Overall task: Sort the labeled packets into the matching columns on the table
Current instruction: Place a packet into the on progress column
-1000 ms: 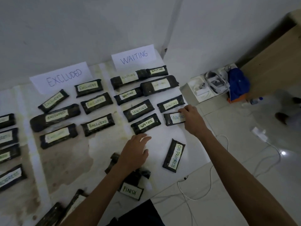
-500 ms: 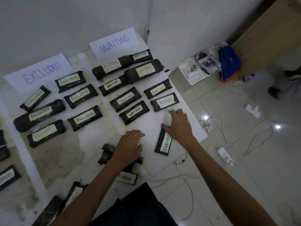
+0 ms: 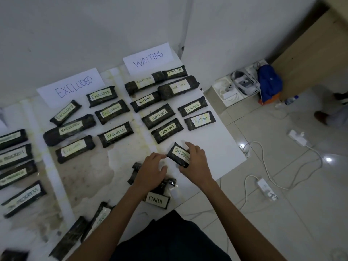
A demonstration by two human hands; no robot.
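Hovering with fingers loosely spread, gripping nothing, the left hand sits above the unsorted pile on the tabletop; just right, the right hand pinches the ON PROGRESS packet by its near end, below the WAITING column. Packet looks light, soft-filled, film-wrapped, likely slippery, so grip across both long edges.
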